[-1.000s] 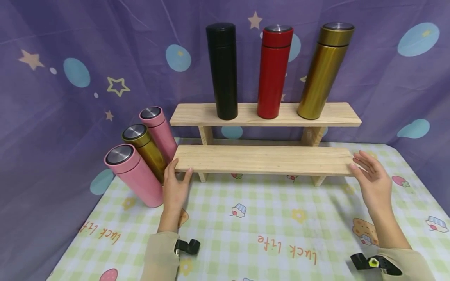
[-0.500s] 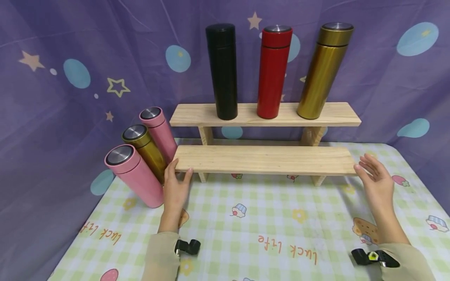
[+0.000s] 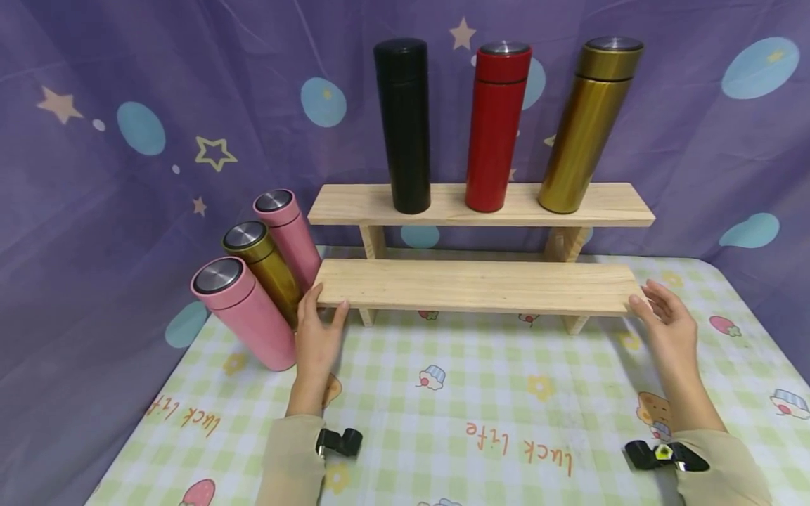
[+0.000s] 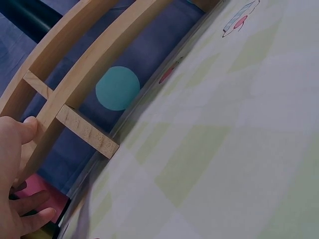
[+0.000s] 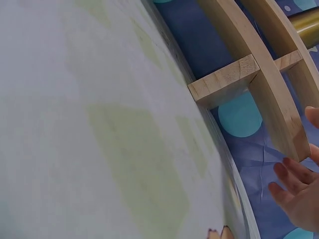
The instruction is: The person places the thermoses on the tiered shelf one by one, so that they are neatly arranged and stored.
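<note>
A two-tier wooden display rack [image 3: 477, 284] stands on the table in the head view. My left hand [image 3: 316, 344] holds the left end of its lower shelf, thumb on the front edge and fingers round the end. At the opposite end, my right hand [image 3: 672, 334] pinches the shelf's corner between thumb and fingers; in the right wrist view the other fingers [image 5: 286, 184] hang loosely below it. On the upper shelf stand a black thermos bottle [image 3: 405, 130], a red thermos bottle [image 3: 498, 133] and a gold thermos bottle [image 3: 588, 133].
Left of the rack, close to my left hand, stand a front pink thermos [image 3: 249, 316], a gold thermos [image 3: 268, 270] and a rear pink thermos [image 3: 291, 235]. A checked cloth [image 3: 487, 393] covers the table. A purple curtain [image 3: 253, 63] hangs behind.
My right hand shifts slightly right, off the shelf's corner, then comes back left onto it. My left hand stays at its end. Rack and bottles stay put; the view shifts slightly.
</note>
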A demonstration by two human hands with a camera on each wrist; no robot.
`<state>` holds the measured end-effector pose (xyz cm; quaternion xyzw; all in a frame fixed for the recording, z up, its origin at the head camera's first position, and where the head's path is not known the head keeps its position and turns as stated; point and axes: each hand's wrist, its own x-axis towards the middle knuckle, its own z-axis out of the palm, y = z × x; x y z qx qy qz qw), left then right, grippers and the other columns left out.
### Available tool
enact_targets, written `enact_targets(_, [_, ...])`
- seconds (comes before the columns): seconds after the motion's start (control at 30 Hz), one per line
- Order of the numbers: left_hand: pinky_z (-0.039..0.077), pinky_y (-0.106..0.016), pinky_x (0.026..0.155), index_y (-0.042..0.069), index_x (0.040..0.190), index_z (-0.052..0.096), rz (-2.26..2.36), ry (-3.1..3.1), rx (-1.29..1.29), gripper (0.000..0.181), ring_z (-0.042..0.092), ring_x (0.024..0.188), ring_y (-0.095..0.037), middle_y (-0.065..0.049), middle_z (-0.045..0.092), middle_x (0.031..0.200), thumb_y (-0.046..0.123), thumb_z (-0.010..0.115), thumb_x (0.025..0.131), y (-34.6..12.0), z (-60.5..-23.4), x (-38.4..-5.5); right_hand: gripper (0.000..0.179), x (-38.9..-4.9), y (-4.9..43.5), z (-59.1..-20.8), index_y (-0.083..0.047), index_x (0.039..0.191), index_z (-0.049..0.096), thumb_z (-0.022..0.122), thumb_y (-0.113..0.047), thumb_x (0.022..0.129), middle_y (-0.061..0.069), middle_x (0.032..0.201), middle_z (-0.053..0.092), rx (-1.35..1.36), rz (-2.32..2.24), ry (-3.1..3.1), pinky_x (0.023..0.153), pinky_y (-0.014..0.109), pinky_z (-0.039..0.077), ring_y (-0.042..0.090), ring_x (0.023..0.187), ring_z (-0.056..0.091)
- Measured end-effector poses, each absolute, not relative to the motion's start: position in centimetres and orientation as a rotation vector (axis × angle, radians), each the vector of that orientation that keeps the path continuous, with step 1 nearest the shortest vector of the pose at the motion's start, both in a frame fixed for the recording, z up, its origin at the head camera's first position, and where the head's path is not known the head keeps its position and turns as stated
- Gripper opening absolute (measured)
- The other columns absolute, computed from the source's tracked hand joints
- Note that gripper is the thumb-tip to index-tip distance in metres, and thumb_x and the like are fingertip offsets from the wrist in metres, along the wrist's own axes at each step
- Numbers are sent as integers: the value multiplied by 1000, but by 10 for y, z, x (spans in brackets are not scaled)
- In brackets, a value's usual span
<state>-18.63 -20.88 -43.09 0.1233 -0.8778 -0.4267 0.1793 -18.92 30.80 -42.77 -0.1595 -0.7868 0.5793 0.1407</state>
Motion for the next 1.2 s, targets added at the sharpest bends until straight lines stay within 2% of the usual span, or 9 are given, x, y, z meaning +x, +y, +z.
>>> enact_targets(0.07, [37, -53, 102, 19, 154, 34, -1212, -2476, 343, 70, 46, 129, -28, -5, 32, 155, 51, 59, 96, -209, -431, -186, 66, -189, 308, -427, -24, 154, 37, 62, -45, 96, -1, 157, 35, -458, 1674, -2345, 109, 16, 29, 16, 143, 31])
enact_targets(0.17, [37, -53, 103, 18, 153, 34, -1214, -2473, 338, 70, 47, 129, -29, -6, 32, 155, 50, 60, 96, -209, -430, -186, 72, -188, 309, -426, -25, 156, 31, 59, -50, 95, 4, 163, 22, -432, 1672, -2433, 111, 21, 30, 23, 145, 28])
enact_targets(0.33, [37, -53, 102, 17, 153, 35, -1197, -2471, 344, 70, 48, 128, -29, -7, 33, 154, 48, 62, 96, -208, -427, -186, 72, -189, 310, -426, -25, 156, 31, 59, -51, 95, 4, 163, 19, -414, 1661, -2466, 106, 17, 34, 24, 143, 31])
enact_targets(0.5, [39, -52, 100, 16, 152, 38, -1196, -2474, 369, 69, 49, 126, -30, -9, 37, 152, 47, 63, 96, -205, -425, -186, 73, -187, 311, -426, -27, 157, 28, 58, -53, 95, 7, 164, 12, -405, 1674, -2490, 117, 44, 24, 36, 147, 19])
enact_targets(0.8, [35, -57, 105, 16, 153, 36, -1140, -2535, 370, 69, 45, 133, -35, -11, 31, 157, 46, 61, 96, -206, -422, -174, 74, -187, 309, -424, -25, 158, 27, 56, -53, 96, 17, 162, 10, -377, 1636, -2522, 112, 58, 24, 45, 144, 20])
enact_targets(0.9, [35, -59, 105, 16, 154, 34, -1125, -2590, 350, 70, 42, 135, -36, -12, 25, 160, 45, 61, 97, -208, -421, -167, 74, -187, 309, -425, -25, 158, 28, 56, -53, 96, 17, 162, 14, -388, 1592, -2541, 107, 34, 38, 41, 141, 29])
enact_targets(1.0, [34, -60, 106, 13, 155, 31, -1123, -2638, 307, 72, 40, 136, -37, -14, 20, 162, 44, 61, 97, -210, -418, -160, 74, -187, 308, -425, -25, 157, 29, 57, -53, 95, 15, 162, 16, -399, 1575, -2544, 86, 10, 40, 36, 139, 34])
enact_targets(1.07, [33, -61, 107, 13, 155, 30, -1115, -2662, 280, 73, 38, 138, -37, -14, 18, 162, 43, 62, 97, -211, -417, -155, 73, -188, 308, -426, -26, 157, 29, 58, -53, 95, 14, 162, 16, -404, 1582, -2533, 76, 4, 38, 34, 138, 35])
enact_targets(1.2, [32, -59, 108, 14, 155, 31, -1105, -2687, 237, 73, 36, 139, -35, -12, 18, 163, 41, 63, 96, -215, -414, -144, 73, -189, 308, -425, -24, 157, 29, 58, -52, 96, 14, 162, 16, -383, 1577, -2531, 76, 3, 38, 27, 134, 41])
